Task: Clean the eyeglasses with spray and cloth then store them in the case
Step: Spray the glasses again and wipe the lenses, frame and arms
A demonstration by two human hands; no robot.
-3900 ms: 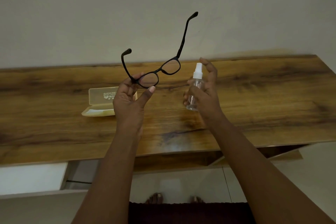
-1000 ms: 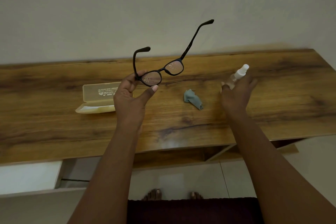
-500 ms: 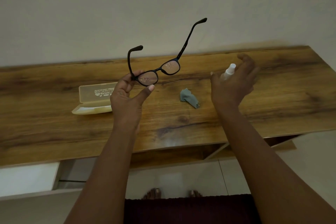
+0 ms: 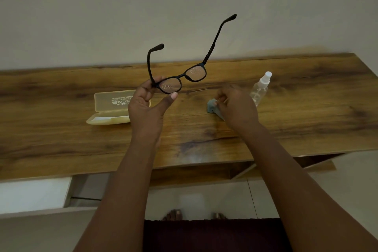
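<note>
Over the wooden table (image 4: 61, 139), left hand (image 4: 146, 112) pinches wet eyeglasses (image 4: 180, 82) mid-frame by one corner, right hand (image 4: 237, 106) seemingly nipping the cloth (image 4: 210, 106) — a tug could slip them.

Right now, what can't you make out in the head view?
- Cloth: mostly hidden under the right hand; grip unclear.
- Case: right end hidden behind the left hand; lid print too small to read.
- Spray bottle: liquid level unreadable, clear plastic.

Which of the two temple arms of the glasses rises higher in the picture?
The arm on the right side of the glasses rises higher. The shorter-looking one is beside the left hand, which holds the frame.
</note>
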